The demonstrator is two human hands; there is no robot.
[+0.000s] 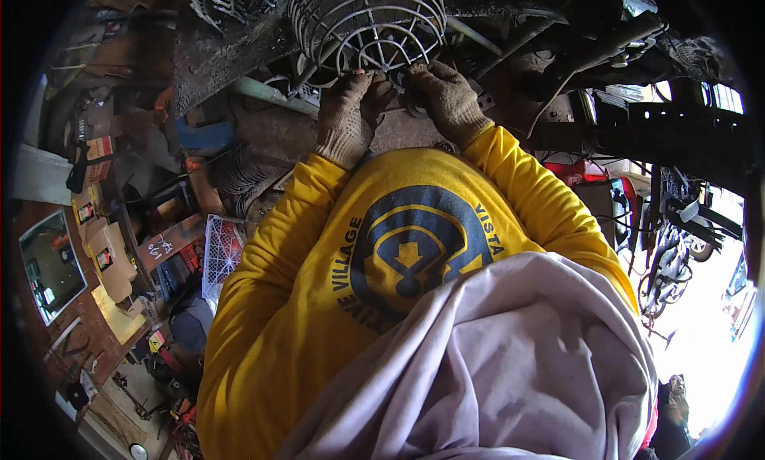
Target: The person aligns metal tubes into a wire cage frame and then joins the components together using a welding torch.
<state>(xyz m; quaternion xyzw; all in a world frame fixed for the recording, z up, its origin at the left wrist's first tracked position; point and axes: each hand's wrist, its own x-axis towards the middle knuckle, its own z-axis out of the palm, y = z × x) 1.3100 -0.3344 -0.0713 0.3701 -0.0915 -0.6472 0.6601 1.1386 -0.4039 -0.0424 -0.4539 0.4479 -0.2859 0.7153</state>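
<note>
A round cage of bent metal rods (370,20) sits at the top of the view, its rings crossed by ribs that meet at the near end. My left hand (347,115), in a knitted work glove, has its fingers curled at the left side of that near end. On the other side, my gloved right hand (446,103) pinches at the cage's lower rods. Both hands are closed at the cage, a short gap apart. The fingertips are partly hidden by the gloves and rods.
A dark, worn metal surface (227,65) lies left of the cage, with a blue clamp-like piece (204,133) below it. Metal bars (606,49) stick out at the upper right. Left are a white plastic crate (221,253) and cardboard boxes (111,257). Pale cloth (510,340) hangs before me.
</note>
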